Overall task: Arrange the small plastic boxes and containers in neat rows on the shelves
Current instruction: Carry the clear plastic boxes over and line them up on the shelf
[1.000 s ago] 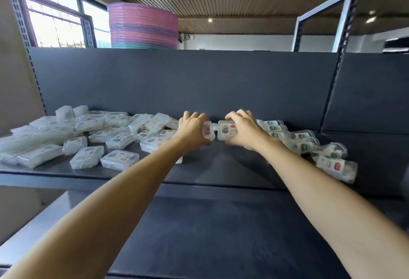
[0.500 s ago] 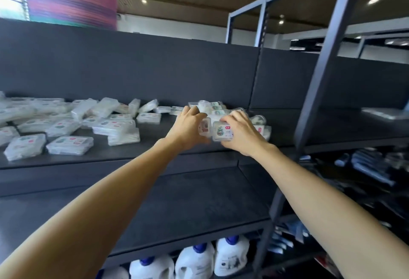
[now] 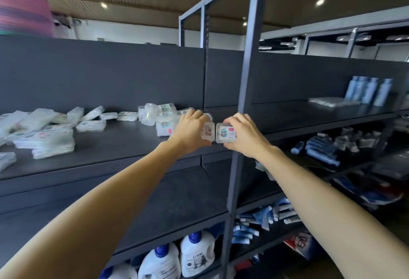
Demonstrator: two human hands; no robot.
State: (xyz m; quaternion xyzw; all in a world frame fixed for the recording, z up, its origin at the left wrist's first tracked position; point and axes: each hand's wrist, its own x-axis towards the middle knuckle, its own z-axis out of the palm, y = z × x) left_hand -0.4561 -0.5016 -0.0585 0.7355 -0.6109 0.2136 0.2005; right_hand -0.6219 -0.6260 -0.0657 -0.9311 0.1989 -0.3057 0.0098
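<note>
While our left hand [image 3: 193, 131] and right hand [image 3: 243, 135] each grip a small box [image 3: 226, 133], we judge the carrying step underway; next, set them in a row on the shelf [image 3: 124, 143].

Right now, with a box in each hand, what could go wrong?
1. The left hand and right hand each hold a small box level with the shelf's front edge; a loose grip drops it.
2. The post stands close behind the right hand and could be bumped.
3. The pile beside the left hand could get knocked.
</note>
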